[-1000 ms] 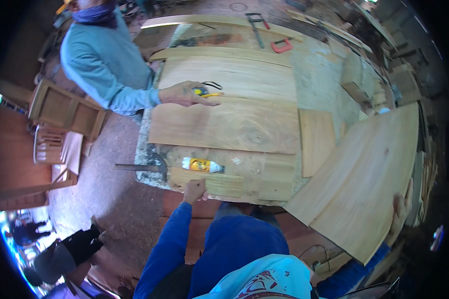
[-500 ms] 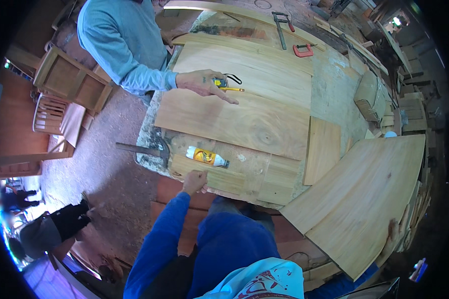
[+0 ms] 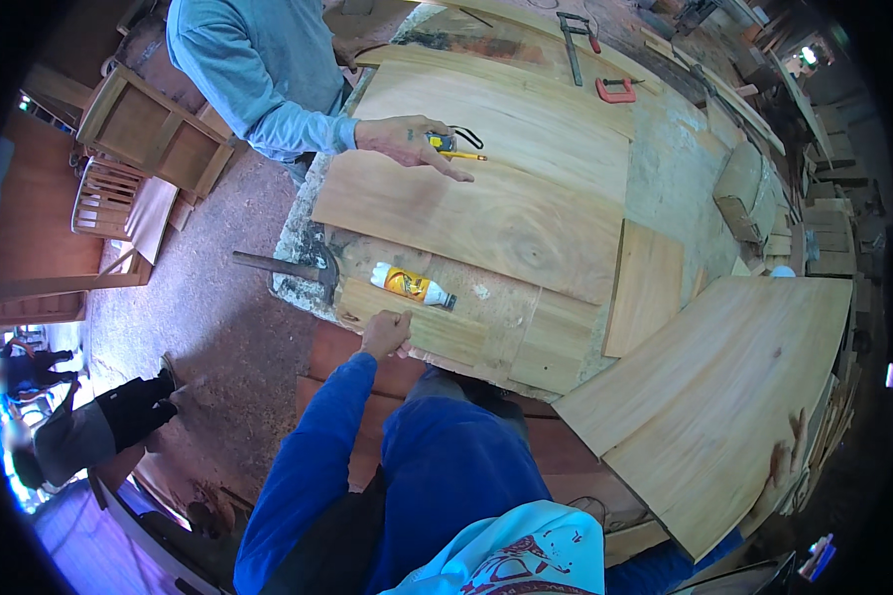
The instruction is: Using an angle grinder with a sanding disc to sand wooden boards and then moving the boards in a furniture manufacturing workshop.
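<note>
We hold a large, pale rectangular wooden panel (image 3: 724, 387) at our right side, its near end reaching past the front of the mottled grey work surface (image 3: 660, 188) and its left corner close to that front edge. Our right hand (image 3: 784, 461) has its fingers over the panel's outer edge while the forearm passes beneath; this narrow grip on the wood probably steadies the overhanging side. Our left hand (image 3: 387, 335) is curled into a fist at the front edge, by a pale flat wooden strip (image 3: 442, 335); nothing shows inside that grip, and we may simply be leaning there for balance.

Just beyond the fist, a white plastic bottle with a yellow label (image 3: 407, 285) lies on its side, and a dark-headed hammer (image 3: 288, 267) lets its handle jut past the left edge, perhaps for easy reach. Across from us, a co-worker's hand (image 3: 397, 141) holds a yellow-and-black tape measure (image 3: 441, 143) and a slim yellow pencil (image 3: 466, 156) above broad wooden boards (image 3: 466, 213) laid flat.
</note>
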Motion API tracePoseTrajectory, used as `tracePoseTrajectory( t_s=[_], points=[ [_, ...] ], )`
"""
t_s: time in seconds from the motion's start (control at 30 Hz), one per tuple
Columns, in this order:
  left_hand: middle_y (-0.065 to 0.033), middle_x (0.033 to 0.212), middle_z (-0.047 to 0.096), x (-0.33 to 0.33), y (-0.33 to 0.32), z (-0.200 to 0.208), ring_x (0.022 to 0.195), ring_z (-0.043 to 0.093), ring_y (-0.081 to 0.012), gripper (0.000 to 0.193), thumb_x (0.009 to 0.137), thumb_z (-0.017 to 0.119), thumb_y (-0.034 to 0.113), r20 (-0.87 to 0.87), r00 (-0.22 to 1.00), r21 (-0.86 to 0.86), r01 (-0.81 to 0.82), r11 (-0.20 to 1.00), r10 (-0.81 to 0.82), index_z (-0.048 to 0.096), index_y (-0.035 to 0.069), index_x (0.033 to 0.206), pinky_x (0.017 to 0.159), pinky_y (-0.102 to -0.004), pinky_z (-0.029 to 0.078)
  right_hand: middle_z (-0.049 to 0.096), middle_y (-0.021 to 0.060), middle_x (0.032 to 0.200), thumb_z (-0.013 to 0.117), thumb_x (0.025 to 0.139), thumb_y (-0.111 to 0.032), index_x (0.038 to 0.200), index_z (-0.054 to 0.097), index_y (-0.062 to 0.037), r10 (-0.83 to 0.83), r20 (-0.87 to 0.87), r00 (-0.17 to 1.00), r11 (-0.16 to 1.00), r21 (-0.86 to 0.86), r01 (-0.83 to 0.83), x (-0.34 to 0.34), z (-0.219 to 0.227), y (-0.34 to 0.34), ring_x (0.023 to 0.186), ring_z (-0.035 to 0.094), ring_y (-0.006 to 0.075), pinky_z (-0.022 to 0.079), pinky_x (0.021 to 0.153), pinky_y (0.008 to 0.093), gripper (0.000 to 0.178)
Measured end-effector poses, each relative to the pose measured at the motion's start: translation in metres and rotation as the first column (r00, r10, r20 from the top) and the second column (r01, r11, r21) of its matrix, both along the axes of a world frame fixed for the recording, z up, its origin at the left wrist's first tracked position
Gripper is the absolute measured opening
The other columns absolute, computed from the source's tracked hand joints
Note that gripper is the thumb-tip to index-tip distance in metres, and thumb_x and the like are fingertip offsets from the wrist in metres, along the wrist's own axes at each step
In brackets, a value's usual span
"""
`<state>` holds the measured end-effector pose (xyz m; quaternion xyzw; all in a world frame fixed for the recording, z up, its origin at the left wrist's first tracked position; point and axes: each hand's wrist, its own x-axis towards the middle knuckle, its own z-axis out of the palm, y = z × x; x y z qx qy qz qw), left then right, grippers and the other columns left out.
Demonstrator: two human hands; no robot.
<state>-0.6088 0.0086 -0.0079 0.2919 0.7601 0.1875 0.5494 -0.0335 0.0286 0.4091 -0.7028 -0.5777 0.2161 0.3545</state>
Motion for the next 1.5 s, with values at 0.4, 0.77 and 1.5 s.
tracePoseTrajectory(
  t_s=[0.4, 0.77, 1.5],
  points=[
    [-0.0112, 0.060, 0.069, 0.000, -0.002, 0.003, 0.048, 0.067, -0.0168, 0.053, 0.102, 0.049, 0.041, -0.075, 0.997, 0.042, 0.009, 0.999, -0.006, 0.067, -0.001, 0.075, 0.042, -0.0292, 0.049, 0.043, 0.0157, 0.150, 0.053, 0.098, -0.029, 0.152, 0.037, -0.0022, -0.047, -0.195, 0.980, 0.998, 0.025, 0.053, 0.001, -0.005, -0.004, 0.135, 0.046, 0.0278, 0.034, 0.115, 0.0406, 0.062],
    [-0.0108, 0.060, 0.069, 0.003, 0.001, 0.001, 0.048, 0.067, -0.0170, 0.054, 0.102, 0.048, 0.043, -0.057, 0.998, 0.013, 0.011, 1.000, -0.011, 0.067, 0.001, 0.074, 0.043, -0.0295, 0.050, 0.043, 0.0154, 0.149, 0.055, 0.099, -0.031, 0.152, 0.038, -0.0026, -0.065, -0.245, 0.967, 0.995, 0.055, 0.080, 0.008, -0.005, -0.005, 0.137, 0.044, 0.0276, 0.035, 0.114, 0.0396, 0.062],
    [-0.0111, 0.060, 0.069, 0.000, -0.001, 0.001, 0.047, 0.067, -0.0172, 0.053, 0.102, 0.050, 0.041, -0.041, 0.999, 0.023, -0.011, 1.000, 0.012, 0.067, 0.000, 0.073, 0.041, -0.0285, 0.048, 0.044, 0.0160, 0.147, 0.052, 0.099, -0.033, 0.152, 0.038, -0.0030, -0.054, -0.206, 0.977, 0.997, 0.048, 0.065, -0.005, -0.008, 0.000, 0.131, 0.050, 0.0284, 0.038, 0.112, 0.0397, 0.062]
  ],
)
